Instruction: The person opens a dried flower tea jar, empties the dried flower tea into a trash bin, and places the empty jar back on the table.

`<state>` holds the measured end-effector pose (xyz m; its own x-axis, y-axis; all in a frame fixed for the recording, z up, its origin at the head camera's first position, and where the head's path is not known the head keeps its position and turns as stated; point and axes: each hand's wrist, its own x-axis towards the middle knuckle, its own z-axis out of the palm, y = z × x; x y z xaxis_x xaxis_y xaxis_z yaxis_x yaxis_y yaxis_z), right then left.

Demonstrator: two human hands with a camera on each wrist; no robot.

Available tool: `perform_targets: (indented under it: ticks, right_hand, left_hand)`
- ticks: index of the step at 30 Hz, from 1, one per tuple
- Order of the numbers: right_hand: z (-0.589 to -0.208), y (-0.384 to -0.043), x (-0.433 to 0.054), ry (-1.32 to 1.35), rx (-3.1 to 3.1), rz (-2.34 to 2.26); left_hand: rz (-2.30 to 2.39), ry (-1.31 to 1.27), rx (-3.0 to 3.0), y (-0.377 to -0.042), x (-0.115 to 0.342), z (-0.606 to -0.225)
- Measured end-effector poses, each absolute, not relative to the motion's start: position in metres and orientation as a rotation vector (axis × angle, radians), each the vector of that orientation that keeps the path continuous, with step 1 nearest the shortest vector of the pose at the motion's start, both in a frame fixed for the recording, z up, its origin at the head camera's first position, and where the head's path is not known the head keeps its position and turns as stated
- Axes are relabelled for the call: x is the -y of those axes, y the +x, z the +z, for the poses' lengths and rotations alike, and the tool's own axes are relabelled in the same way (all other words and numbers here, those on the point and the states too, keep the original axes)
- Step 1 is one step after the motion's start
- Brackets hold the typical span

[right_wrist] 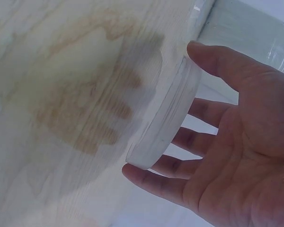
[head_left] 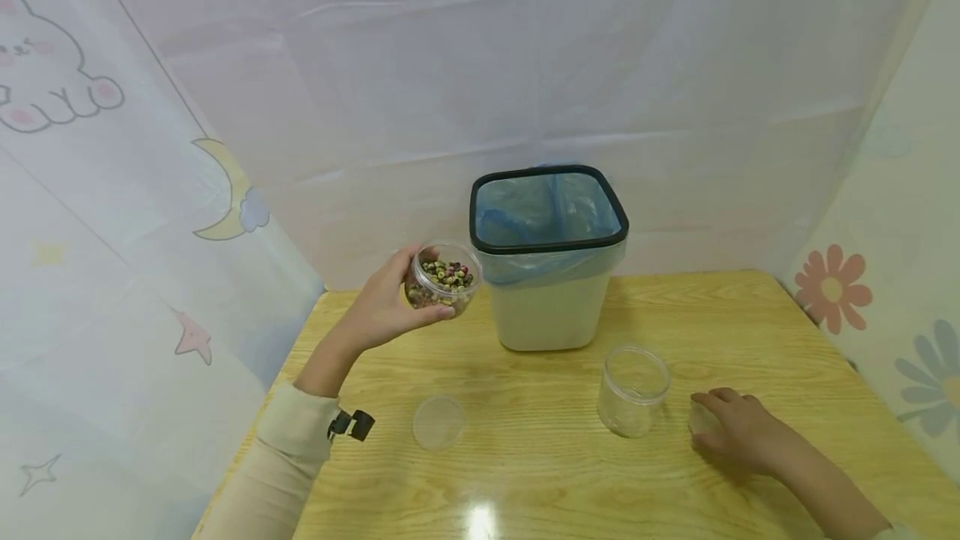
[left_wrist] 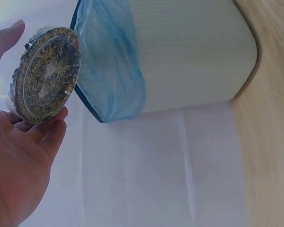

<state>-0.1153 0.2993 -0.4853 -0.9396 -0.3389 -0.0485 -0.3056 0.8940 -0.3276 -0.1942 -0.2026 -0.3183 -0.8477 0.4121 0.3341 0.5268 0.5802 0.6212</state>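
My left hand (head_left: 381, 307) holds a clear plastic jar (head_left: 441, 297) of small dried flower buds in yellow-green and dark red, raised above the table left of the bin. The jar is tilted, its uncovered mouth facing the head camera; in the left wrist view its base (left_wrist: 49, 78) shows the contents through it. Low at the right of the table, my right hand (head_left: 742, 432) spans a translucent round lid (right_wrist: 165, 118), thumb and fingers at its rim. Beside that hand stands a second clear jar (head_left: 633, 394), without a lid.
A white bin (head_left: 551, 311) with a black rim and blue liner stands at the table's back, against the white sheet. Another translucent round lid (head_left: 438, 423) lies flat on the wooden table (head_left: 555, 457). Printed sheets hang along both sides.
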Motion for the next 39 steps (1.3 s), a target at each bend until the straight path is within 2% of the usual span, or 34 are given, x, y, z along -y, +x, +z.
perform_targets:
  ticks: [39]
  right_hand:
    - [-0.497, -0.115, -0.297, -0.502, -2.916, -0.411]
  left_hand:
    - [-0.998, -0.804, 2.722, -0.211, 0.201, -0.252]
